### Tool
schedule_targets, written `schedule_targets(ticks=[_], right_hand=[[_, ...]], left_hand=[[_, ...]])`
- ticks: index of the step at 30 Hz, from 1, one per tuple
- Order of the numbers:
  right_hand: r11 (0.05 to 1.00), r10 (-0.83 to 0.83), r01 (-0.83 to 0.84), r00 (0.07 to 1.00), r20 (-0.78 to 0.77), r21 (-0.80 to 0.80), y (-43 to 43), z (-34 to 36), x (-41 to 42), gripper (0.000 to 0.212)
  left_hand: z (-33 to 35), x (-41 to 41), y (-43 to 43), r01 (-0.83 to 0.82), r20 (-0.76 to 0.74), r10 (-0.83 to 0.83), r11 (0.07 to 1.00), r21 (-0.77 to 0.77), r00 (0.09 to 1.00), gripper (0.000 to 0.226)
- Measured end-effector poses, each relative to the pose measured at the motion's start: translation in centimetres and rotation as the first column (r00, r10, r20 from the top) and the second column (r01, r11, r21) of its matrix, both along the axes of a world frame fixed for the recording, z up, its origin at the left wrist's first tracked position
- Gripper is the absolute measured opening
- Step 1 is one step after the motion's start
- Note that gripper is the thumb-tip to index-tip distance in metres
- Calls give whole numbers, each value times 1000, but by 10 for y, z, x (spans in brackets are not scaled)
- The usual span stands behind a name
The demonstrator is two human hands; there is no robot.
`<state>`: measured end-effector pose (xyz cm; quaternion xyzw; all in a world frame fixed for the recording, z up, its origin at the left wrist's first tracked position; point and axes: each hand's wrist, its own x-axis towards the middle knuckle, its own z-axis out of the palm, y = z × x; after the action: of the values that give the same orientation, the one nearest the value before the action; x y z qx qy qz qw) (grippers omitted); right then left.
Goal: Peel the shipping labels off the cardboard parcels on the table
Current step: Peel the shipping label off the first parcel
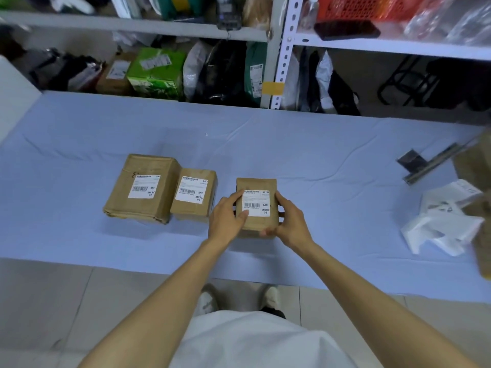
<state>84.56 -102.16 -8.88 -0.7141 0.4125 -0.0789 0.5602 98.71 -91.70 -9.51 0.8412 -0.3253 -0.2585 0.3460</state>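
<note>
1 head-worn camera is looking forward and down from the desk's [318, 155] near edge, close, toward the shelving [284, 49].

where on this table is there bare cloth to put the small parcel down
Free: the blue cloth between the held parcel and the white label scraps, and the far strip behind all parcels. Crowded: left, where the large parcel touches the middle parcel.
</note>
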Motion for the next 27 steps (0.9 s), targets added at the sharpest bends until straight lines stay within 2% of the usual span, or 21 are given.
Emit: schedule_targets(ticks=[6,13,19,27], right_hand=[[1000,-5,5,1000,-16,0,1,0,1,119],[1000,-9,9,1000,-18,-4,2,-1,0,117],[1000,-7,7,1000,-18,-12,1,-1,0,118],[1000,1,-1,999,-40,-19,0,-3,1,118]], left_hand=[[-2,-1,-3,-21,-14,21,1000,23,1000,52],[-1,2,-3,-25,-118,22,999,-25,993,50],[-2,2,-4,-79,-164,67,995,-67,984,59],[-1,8,-9,-101,-156,88,992,-80,984,42]])
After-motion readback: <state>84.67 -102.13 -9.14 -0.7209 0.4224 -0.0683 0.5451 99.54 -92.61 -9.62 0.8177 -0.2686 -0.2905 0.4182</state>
